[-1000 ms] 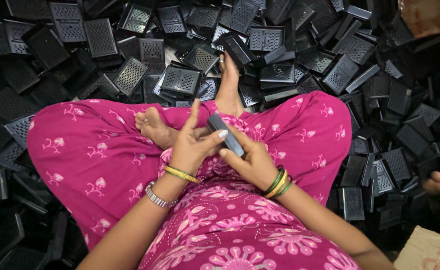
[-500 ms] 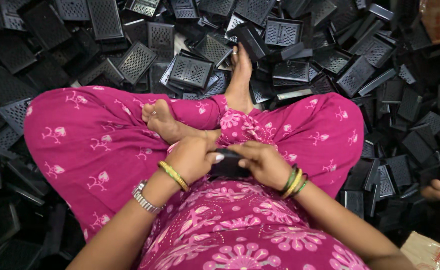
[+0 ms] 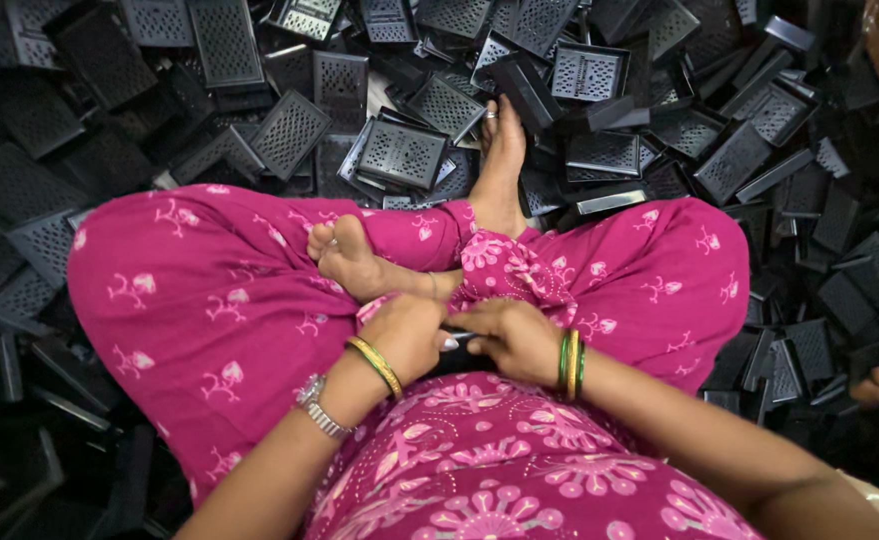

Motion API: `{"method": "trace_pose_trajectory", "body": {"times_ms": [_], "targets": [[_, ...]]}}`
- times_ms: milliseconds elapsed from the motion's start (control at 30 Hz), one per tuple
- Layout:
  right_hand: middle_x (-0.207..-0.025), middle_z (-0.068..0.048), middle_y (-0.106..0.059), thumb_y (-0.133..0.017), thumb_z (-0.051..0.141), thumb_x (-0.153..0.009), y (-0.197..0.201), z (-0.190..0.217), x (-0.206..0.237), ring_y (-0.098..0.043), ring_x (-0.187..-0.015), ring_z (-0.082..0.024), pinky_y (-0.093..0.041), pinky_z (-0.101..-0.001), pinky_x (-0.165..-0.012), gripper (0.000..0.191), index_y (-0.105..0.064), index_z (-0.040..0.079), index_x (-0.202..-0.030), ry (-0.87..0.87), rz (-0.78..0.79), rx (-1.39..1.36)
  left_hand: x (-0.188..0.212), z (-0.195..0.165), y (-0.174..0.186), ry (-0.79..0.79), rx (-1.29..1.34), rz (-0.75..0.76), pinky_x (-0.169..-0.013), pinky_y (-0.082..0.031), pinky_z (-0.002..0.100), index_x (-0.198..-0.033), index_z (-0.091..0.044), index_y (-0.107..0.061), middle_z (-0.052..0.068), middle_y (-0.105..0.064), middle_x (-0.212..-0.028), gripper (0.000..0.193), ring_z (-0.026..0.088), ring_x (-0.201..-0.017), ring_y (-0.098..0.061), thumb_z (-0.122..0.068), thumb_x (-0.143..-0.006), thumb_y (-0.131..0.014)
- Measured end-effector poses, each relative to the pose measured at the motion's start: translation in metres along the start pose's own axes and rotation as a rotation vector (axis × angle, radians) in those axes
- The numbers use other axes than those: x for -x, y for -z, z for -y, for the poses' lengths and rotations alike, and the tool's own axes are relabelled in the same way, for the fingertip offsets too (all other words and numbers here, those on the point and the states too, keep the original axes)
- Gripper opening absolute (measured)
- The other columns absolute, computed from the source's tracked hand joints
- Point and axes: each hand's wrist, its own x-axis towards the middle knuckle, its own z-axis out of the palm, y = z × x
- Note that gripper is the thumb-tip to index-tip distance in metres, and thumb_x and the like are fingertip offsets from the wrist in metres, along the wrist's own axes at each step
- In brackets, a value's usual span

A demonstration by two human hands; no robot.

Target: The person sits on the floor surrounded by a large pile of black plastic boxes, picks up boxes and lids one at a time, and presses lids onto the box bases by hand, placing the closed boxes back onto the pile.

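Both hands (image 3: 459,340) hemmed by black parts (image 3: 399,155)

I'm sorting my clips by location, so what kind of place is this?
Probably a small workshop floor for hand assembly or sorting: heaps of black perforated plastic trays surround a person sitting cross-legged in pink floral clothing, both hands on a small dark part.

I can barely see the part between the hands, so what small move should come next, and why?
Probably lift the dark part a little clear of the lap. Both the left hand and the right hand close around it low against the pink clothing, so only a dark sliver shows between the fingers. Raised, its faces could be checked against the black perforated trays heaped around.
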Motion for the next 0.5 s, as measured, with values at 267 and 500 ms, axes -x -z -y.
{"method": "trace_pose_trajectory", "body": {"times_ms": [267, 500], "targets": [[-0.115, -0.019, -0.069, -0.084, 0.036, -0.07, 0.043, -0.037, -0.136, -0.06, -0.106, -0.036, -0.011, -0.0668, -0.103, 0.056, -0.072, 0.008, -0.117, 0.172, -0.506, 0.502, -0.037, -0.006, 0.052, 0.082, -0.105, -0.118, -0.083, -0.051, 0.053, -0.096, -0.009, -0.077, 0.02, -0.07, -0.099, 0.036, 0.039, -0.093, -0.067, -0.035, -0.073, -0.085], [-0.115, -0.021, -0.07, -0.081, 0.037, -0.076, 0.042, -0.117, -0.201, -0.066, -0.106, -0.043, -0.055, -0.0504, -0.089, 0.052, -0.068, 0.009, -0.117, -0.168, -0.363, 0.552, -0.043, 0.03, 0.066, -0.012, 0.06, -0.581, -0.084, -0.055, 0.048, -0.102, -0.002, -0.074, 0.02, -0.072, -0.1, 0.025, 0.04, -0.092, -0.069, -0.017, -0.082, -0.078]]}}
